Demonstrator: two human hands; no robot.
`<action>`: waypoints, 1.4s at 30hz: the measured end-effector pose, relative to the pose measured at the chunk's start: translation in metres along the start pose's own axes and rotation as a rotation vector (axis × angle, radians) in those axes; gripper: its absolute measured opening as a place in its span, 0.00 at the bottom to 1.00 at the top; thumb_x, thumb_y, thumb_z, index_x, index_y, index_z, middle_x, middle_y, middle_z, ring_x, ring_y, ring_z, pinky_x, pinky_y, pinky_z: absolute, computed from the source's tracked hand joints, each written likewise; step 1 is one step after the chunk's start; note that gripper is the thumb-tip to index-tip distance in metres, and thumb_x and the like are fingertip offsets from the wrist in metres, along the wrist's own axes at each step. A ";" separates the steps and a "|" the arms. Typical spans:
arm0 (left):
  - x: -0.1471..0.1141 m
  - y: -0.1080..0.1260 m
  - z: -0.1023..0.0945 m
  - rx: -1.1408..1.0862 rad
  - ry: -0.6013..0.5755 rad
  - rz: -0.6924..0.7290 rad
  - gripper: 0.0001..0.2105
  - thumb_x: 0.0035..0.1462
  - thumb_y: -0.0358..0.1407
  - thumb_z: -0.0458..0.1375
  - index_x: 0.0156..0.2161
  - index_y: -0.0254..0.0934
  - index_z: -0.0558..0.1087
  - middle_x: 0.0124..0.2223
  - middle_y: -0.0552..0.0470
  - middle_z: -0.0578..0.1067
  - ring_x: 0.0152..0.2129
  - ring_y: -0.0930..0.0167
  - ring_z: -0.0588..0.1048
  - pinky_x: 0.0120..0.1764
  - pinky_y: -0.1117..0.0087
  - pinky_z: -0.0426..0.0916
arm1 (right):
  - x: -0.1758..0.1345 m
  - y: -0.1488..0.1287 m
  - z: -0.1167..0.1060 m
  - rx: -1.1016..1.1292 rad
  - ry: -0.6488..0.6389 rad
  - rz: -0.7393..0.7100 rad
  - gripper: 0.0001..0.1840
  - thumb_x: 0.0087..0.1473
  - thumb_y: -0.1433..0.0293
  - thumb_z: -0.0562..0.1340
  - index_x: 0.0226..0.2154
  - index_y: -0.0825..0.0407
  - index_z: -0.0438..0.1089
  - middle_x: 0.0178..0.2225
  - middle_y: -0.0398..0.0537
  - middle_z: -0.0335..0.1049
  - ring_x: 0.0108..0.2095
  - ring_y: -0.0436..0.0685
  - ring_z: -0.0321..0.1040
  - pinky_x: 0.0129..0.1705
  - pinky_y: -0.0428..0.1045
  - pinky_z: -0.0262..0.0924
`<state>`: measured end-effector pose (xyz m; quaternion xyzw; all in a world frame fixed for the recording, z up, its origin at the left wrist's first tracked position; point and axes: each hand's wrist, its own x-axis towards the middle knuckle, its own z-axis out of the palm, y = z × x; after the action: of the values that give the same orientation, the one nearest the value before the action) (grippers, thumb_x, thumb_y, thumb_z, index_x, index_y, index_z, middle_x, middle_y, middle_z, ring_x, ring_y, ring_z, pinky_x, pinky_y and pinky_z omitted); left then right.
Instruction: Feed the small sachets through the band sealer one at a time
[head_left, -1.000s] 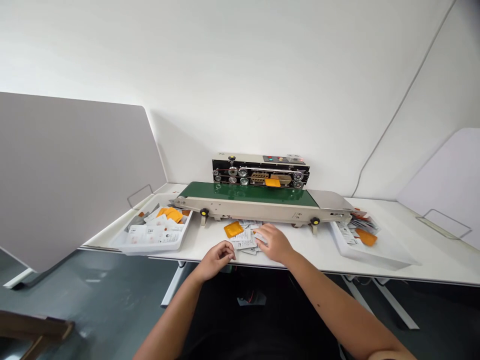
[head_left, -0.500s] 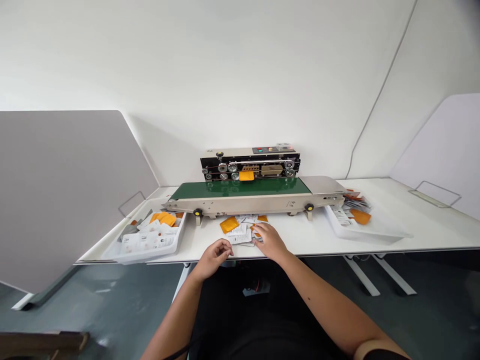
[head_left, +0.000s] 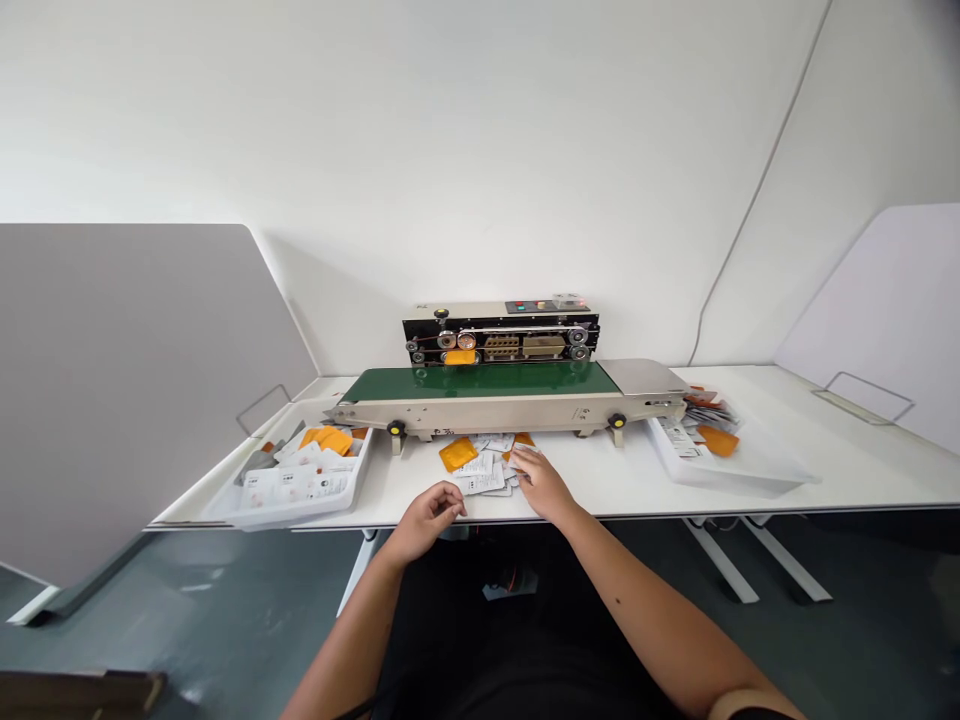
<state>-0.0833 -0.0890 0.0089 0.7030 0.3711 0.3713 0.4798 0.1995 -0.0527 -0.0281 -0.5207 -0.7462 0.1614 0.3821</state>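
Small sachets, printed white and grey, lie in a loose pile on the table in front of a band sealing machine. An orange sachet rests on the pile's left side. My right hand is at the pile's right edge, its fingers closed over a sachet that they partly hide. My left hand rests at the table's front edge, left of the pile, with curled fingers and nothing visible in them. Another orange sachet sticks out of the machine's rollers above the green conveyor belt.
A white tray of white, grey and orange sachets stands on the left. On the right is another tray with a heap of sachets. Grey partition panels flank the table, and a wall rises behind it.
The orange sachet in the machine has travelled left along the rollers. My right hand has shifted slightly at the pile, and the sachets beneath it are disarranged. My left hand is nearly still.
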 end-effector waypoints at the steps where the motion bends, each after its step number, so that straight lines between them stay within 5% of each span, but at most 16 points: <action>1: 0.000 0.000 0.000 -0.002 0.002 0.003 0.13 0.61 0.46 0.60 0.42 0.37 0.70 0.36 0.49 0.77 0.36 0.67 0.74 0.40 0.68 0.67 | 0.001 0.000 -0.001 0.034 -0.026 0.017 0.31 0.54 0.77 0.56 0.60 0.47 0.68 0.63 0.49 0.63 0.66 0.62 0.54 0.70 0.65 0.43; 11: -0.002 0.000 -0.003 0.023 -0.002 -0.003 0.14 0.61 0.47 0.60 0.42 0.37 0.70 0.36 0.50 0.76 0.35 0.67 0.74 0.40 0.68 0.69 | 0.000 0.001 -0.008 0.266 0.120 0.226 0.25 0.45 0.79 0.57 0.43 0.48 0.79 0.51 0.47 0.75 0.56 0.59 0.68 0.64 0.57 0.57; 20: -0.003 0.000 -0.004 0.028 -0.008 -0.008 0.13 0.61 0.45 0.60 0.41 0.36 0.70 0.35 0.51 0.74 0.34 0.69 0.73 0.39 0.69 0.67 | -0.001 0.005 -0.014 0.490 0.002 0.241 0.24 0.48 0.75 0.54 0.44 0.48 0.79 0.55 0.46 0.73 0.60 0.59 0.65 0.67 0.59 0.50; 29: -0.002 -0.003 -0.003 0.004 0.007 -0.002 0.13 0.61 0.45 0.60 0.41 0.36 0.70 0.36 0.51 0.74 0.35 0.69 0.72 0.40 0.68 0.66 | -0.010 -0.020 -0.024 0.287 0.450 0.014 0.20 0.61 0.68 0.53 0.50 0.49 0.75 0.52 0.51 0.74 0.55 0.60 0.68 0.62 0.59 0.58; 33: -0.001 -0.008 -0.004 -0.039 -0.005 0.022 0.13 0.62 0.44 0.60 0.44 0.36 0.69 0.39 0.49 0.75 0.38 0.68 0.73 0.42 0.67 0.66 | -0.009 -0.050 -0.015 0.494 0.165 0.125 0.17 0.57 0.66 0.60 0.49 0.47 0.73 0.47 0.51 0.74 0.41 0.58 0.74 0.44 0.53 0.70; 38: -0.001 -0.005 -0.004 -0.036 -0.063 0.036 0.17 0.61 0.45 0.61 0.50 0.37 0.68 0.38 0.50 0.74 0.35 0.69 0.72 0.41 0.68 0.66 | -0.009 -0.083 0.012 0.641 -0.347 0.218 0.39 0.48 0.67 0.69 0.62 0.42 0.58 0.32 0.40 0.72 0.28 0.53 0.70 0.30 0.47 0.64; 42: -0.003 0.002 -0.006 0.066 -0.183 0.013 0.26 0.58 0.44 0.64 0.58 0.37 0.67 0.35 0.53 0.73 0.32 0.70 0.70 0.37 0.70 0.64 | -0.009 -0.092 0.028 0.614 -0.397 0.229 0.47 0.44 0.69 0.71 0.64 0.40 0.54 0.33 0.38 0.70 0.31 0.52 0.69 0.33 0.46 0.62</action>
<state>-0.0895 -0.0899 0.0120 0.7517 0.3332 0.2962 0.4859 0.1198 -0.0939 0.0085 -0.4205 -0.6597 0.5169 0.3476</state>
